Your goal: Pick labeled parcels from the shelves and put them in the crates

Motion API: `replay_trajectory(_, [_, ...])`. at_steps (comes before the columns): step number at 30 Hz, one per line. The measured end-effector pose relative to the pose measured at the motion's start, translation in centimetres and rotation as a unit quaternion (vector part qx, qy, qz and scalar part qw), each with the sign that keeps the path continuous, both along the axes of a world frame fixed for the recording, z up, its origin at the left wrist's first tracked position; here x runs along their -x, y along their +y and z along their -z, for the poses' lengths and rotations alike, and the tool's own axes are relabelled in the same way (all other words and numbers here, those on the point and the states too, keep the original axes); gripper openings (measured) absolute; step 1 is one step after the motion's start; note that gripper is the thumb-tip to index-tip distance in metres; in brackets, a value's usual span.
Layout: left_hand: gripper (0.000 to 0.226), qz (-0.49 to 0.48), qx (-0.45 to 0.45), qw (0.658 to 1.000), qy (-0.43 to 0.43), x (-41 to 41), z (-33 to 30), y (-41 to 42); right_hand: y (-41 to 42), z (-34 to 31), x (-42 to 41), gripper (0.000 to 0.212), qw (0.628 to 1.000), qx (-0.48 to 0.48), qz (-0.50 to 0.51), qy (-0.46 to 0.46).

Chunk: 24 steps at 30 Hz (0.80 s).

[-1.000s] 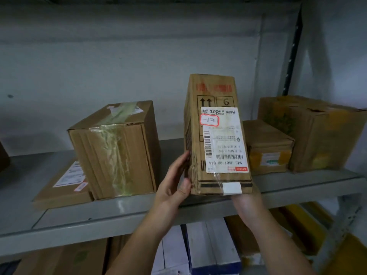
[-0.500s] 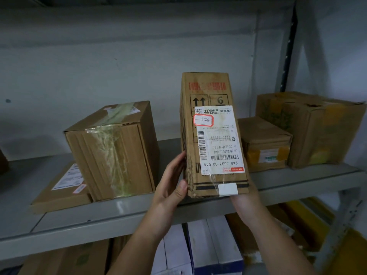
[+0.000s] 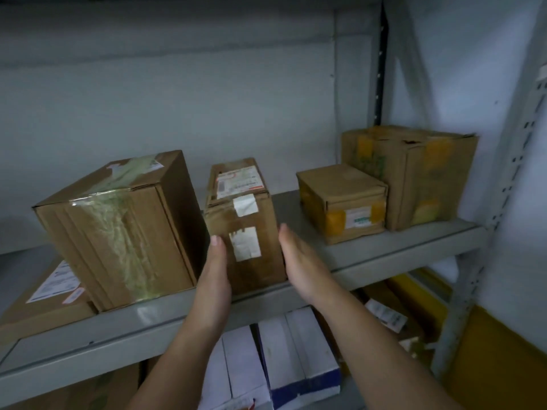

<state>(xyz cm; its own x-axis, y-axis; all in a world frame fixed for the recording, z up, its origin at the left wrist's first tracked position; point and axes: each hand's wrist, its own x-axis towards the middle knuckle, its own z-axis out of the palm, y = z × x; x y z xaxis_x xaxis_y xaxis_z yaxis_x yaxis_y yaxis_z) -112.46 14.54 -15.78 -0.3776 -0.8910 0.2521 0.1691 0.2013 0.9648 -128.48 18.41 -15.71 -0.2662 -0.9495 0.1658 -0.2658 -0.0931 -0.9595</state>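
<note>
A narrow cardboard parcel (image 3: 243, 229) lies flat on the grey metal shelf (image 3: 387, 247), its shipping label (image 3: 238, 184) facing up at the far end. My left hand (image 3: 214, 270) is flat against the parcel's front left edge. My right hand (image 3: 300, 261) is flat beside its front right edge, fingers stretched out. Neither hand closes around the parcel, whose weight rests on the shelf. No crate is in view.
A large taped box (image 3: 124, 226) stands close on the parcel's left, with a flat labelled parcel (image 3: 50, 294) beyond it. To the right sit a small yellow-taped box (image 3: 340, 199) and a bigger box (image 3: 414, 173). White and blue cartons (image 3: 281, 365) fill the lower shelf. A shelf post (image 3: 503, 202) rises at right.
The narrow parcel was held upright in both hands with its label facing me; now it lies flat on the shelf, label up, and both hands have let go and flank its front end.
</note>
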Motion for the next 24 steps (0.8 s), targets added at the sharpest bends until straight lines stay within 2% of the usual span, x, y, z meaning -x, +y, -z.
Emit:
replay_trajectory(4, [0.038, -0.125, 0.034, 0.991, -0.037, 0.9, -1.3, 0.3, -1.2, -1.0, -0.6, 0.078, 0.997, -0.029, 0.002, 0.069])
replay_trajectory(5, [0.037, -0.158, 0.028, 0.986, -0.043, 1.0, -1.3, 0.1, -1.4, -1.1, -0.4, 0.074, 0.997, -0.03, 0.012, 0.069])
replay_trajectory(7, [0.041, -0.233, 0.04, 0.968, -0.083, 1.3, -0.5, 0.6, -0.7, -0.9, -0.3, 0.053, 0.998, 0.003, 0.042, 0.051])
replay_trajectory(8, [0.047, -0.277, 0.088, 0.95, -0.116, 1.6, 0.1, 1.6, 0.1, -0.7, 0.0, 0.041, 0.996, 0.039, 0.069, 0.034])
replay_trajectory(10, [0.056, -0.332, 0.25, 0.899, -0.135, 2.7, 1.4, 5.7, 2.3, -0.1, 0.8, 0.024, 0.98, 0.129, 0.149, -0.02])
replay_trajectory(12, [0.049, -0.269, 0.401, 0.868, -0.12, 4.6, 2.1, 9.6, 4.2, 0.4, 2.7, 0.021, 0.946, 0.207, 0.245, -0.045])
replay_trajectory(13, [0.046, -0.203, 0.429, 0.872, -0.12, 5.7, 2.1, 10.7, 4.5, 0.5, 4.2, 0.022, 0.926, 0.229, 0.297, -0.042])
replay_trajectory(15, [0.044, -0.105, 0.366, 0.914, -0.138, 8.5, 0.3, 10.8, 4.9, 0.0, 7.1, 0.027, 0.905, 0.222, 0.362, -0.017])
replay_trajectory(16, [0.049, -0.096, 0.292, 0.939, -0.154, 10.1, -1.1, 10.0, 5.0, -0.4, 8.4, 0.031, 0.904, 0.205, 0.374, -0.001])
replay_trajectory(18, [0.071, -0.076, 0.065, 0.982, -0.158, 13.5, -4.2, 6.7, 4.7, -1.1, 10.5, 0.039, 0.908, 0.165, 0.384, 0.039])
replay_trajectory(20, [0.091, -0.037, -0.119, 0.981, -0.148, 16.3, -6.5, 3.2, 4.5, -1.7, 11.7, 0.049, 0.917, 0.12, 0.375, 0.07])
replay_trajectory(22, [0.1, 0.019, -0.183, 0.972, -0.146, 18.0, -7.3, 0.8, 4.3, -2.1, 12.1, 0.057, 0.926, 0.087, 0.357, 0.086])
replay_trajectory(24, [0.095, 0.04, -0.2, 0.967, -0.153, 19.0, -6.9, -1.1, 4.1, -2.5, 12.5, 0.06, 0.934, 0.057, 0.342, 0.082])
